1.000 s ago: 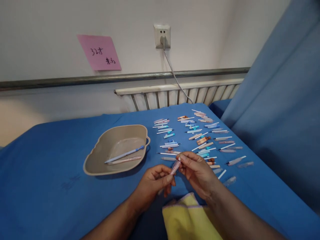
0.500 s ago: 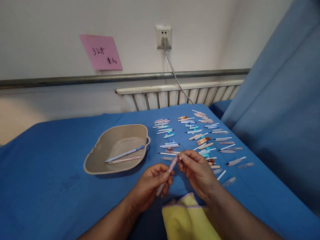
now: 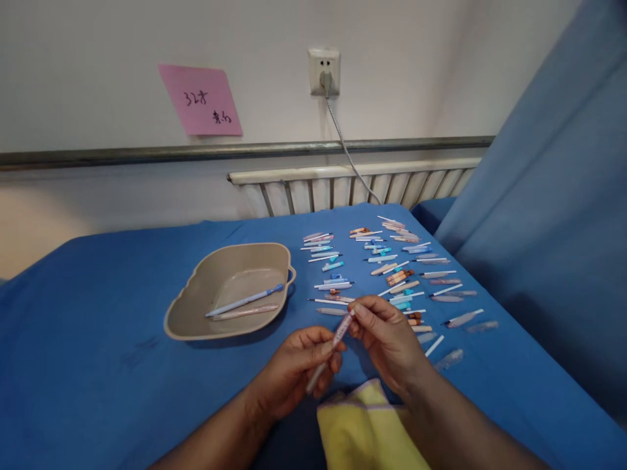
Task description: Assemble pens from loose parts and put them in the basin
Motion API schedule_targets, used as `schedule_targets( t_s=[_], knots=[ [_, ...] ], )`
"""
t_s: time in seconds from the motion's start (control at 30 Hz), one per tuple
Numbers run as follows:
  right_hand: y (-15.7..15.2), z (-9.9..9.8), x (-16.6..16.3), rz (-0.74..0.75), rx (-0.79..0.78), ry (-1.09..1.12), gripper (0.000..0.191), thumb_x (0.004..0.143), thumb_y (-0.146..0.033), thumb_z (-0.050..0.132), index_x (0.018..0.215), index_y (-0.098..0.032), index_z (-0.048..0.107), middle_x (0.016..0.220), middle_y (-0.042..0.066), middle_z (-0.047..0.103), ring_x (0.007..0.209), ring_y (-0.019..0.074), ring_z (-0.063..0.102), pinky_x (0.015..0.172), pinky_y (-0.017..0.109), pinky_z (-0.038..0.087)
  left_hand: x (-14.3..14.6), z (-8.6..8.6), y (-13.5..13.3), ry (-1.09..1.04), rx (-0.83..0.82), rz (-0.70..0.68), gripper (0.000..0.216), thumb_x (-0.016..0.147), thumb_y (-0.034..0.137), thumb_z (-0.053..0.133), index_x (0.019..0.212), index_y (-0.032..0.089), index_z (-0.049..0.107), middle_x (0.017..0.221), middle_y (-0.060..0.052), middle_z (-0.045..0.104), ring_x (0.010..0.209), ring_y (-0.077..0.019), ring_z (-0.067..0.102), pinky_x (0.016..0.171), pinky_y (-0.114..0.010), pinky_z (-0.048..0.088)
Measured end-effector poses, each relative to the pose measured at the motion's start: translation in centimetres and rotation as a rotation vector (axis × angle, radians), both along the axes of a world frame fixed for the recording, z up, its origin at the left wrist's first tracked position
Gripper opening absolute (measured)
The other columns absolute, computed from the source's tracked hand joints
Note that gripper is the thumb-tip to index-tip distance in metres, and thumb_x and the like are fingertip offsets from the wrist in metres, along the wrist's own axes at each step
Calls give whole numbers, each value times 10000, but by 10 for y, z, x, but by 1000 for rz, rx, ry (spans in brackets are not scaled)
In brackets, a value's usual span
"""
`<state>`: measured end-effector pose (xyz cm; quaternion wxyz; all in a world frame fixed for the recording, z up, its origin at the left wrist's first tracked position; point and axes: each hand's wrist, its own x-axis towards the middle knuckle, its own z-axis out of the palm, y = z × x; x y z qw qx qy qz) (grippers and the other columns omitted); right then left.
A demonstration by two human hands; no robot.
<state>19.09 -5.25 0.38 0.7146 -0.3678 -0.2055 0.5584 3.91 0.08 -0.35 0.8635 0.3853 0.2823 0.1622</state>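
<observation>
Both my hands hold one pale pink pen (image 3: 339,334) just above the blue table (image 3: 98,313). My left hand (image 3: 296,365) is closed around its lower barrel, whose end pokes out below my fingers. My right hand (image 3: 386,336) pinches its upper end between thumb and fingertips. Behind my hands, several pen parts (image 3: 386,274) lie in rows: barrels, caps and thin white refills. To the left stands a beige tray (image 3: 196,307) with a blue pen (image 3: 245,301) and a pink pen (image 3: 245,313) lying inside.
A yellow cloth (image 3: 362,424) lies at the near edge under my wrists. A white radiator (image 3: 353,186) and a wall socket (image 3: 324,70) with a cable are behind the table. A pink note (image 3: 200,100) sticks on the wall. Blue fabric (image 3: 553,196) rises at right.
The pen has slid further down through my left fingers, so more of its lower end now shows below them. Both hands stay in nearly the same place.
</observation>
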Motion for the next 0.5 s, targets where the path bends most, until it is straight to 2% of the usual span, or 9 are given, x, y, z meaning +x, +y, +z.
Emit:
schedule_targets(
  t_s=[0.23, 0.5],
  knots=[
    [-1, -1, -3, 7, 14, 15, 122, 683, -288, 759, 711, -192, 688, 648, -16, 621, 568, 94, 511, 567, 228, 414, 0, 0, -5, -71, -91, -21, 258, 728, 355, 705, 809, 114, 661, 541, 8, 569, 334, -47, 432, 327, -159, 313],
    [-1, 1, -1, 31, -8, 85, 114, 676, -283, 763, 703, -195, 696, 634, -20, 582, 567, 89, 467, 554, 223, 400, -1, -4, -2, -28, -99, -28, 264, 753, 358, 681, 846, 111, 664, 572, -9, 594, 339, -56, 460, 331, -161, 334]
  ],
)
